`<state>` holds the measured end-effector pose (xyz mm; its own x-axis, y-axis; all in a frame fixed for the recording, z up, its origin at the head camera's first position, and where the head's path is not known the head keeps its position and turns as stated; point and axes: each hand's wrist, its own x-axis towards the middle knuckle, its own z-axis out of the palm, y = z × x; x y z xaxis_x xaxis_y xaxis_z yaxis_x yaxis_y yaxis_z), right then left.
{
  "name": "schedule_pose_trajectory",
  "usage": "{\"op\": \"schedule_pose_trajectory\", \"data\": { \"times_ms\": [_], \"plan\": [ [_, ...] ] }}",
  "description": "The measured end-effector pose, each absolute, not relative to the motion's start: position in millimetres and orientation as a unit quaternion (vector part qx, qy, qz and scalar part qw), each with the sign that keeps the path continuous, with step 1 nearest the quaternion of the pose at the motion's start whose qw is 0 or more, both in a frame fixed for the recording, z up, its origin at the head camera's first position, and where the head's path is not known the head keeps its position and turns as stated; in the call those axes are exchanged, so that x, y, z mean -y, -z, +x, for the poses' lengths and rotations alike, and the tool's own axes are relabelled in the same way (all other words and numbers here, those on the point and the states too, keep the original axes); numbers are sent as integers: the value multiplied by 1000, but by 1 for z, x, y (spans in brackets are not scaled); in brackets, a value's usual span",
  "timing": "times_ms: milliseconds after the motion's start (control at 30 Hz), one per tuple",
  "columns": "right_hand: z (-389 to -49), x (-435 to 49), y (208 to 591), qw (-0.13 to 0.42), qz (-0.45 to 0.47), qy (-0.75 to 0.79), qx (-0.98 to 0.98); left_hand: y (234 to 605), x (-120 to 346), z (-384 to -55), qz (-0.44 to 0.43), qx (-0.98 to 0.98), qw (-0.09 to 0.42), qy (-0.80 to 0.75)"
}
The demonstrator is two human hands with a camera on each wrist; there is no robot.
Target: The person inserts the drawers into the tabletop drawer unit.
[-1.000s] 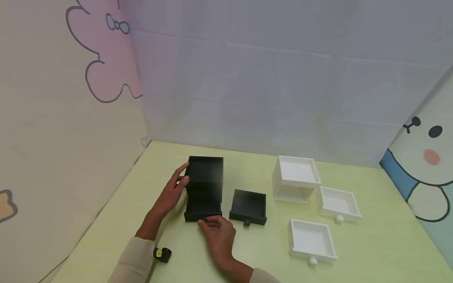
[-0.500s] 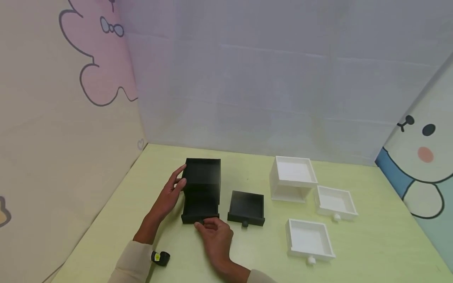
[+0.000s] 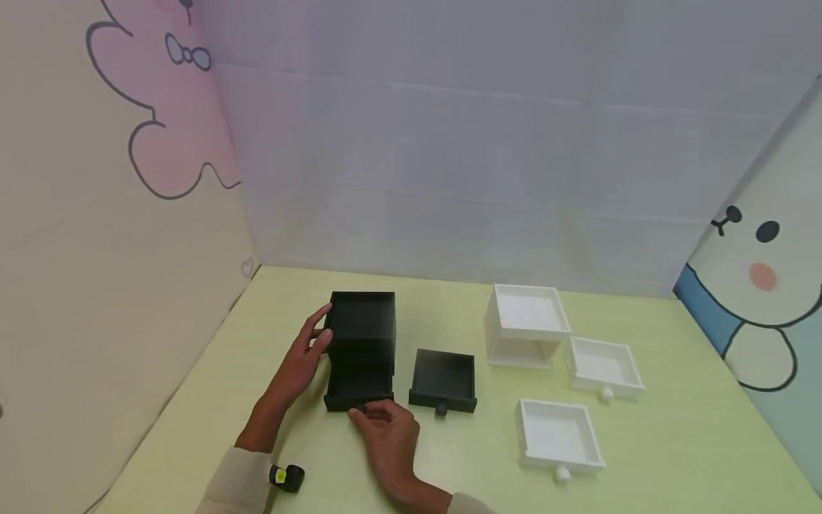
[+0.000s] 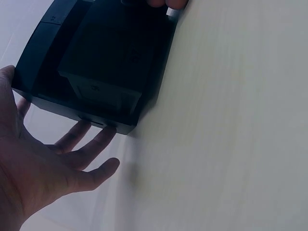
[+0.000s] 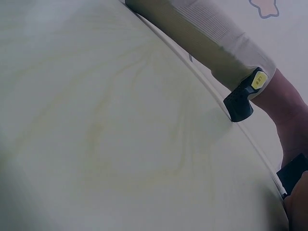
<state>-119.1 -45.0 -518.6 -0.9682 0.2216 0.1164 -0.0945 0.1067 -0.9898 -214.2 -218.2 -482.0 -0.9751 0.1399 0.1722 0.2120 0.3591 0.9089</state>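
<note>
A small black cabinet [image 3: 361,318] stands at the left of the table, with a black drawer [image 3: 359,378] sticking out of its lower front. My left hand [image 3: 298,368] rests against the cabinet's left side, fingers spread; in the left wrist view the fingertips [image 4: 109,131] touch its wall. Between thumb and fingers, my right hand [image 3: 390,439] pinches the round knob on the drawer's front, mostly hiding it. A second black drawer [image 3: 443,377] with a knob lies on the table just right of the cabinet.
A white cabinet [image 3: 531,310] with an open front stands further right. Two white drawers lie near it, one beside it [image 3: 604,362] and one in front [image 3: 559,432]. Walls of printed cloth border the table [image 3: 681,428] at the back and sides.
The head view has shifted slightly, so the scene sits a little further left. Both hands keep the same places on the cabinet and drawer knob.
</note>
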Motion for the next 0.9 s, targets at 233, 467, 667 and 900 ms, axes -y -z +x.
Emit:
{"op": "schedule_pose_trajectory", "data": {
  "times_ms": [233,467,667,900],
  "plan": [
    [-120,46,523,123,-49,-664,736,464,214,-203,-119,815,21,566],
    [-120,47,521,108,-41,-676,727,453,212,-196,-114,822,26,557],
    [-119,48,518,101,-32,-687,719,454,212,-198,-120,817,30,564],
    [-119,48,519,104,-24,-680,725,472,217,-207,-112,821,35,559]
  ]
}}
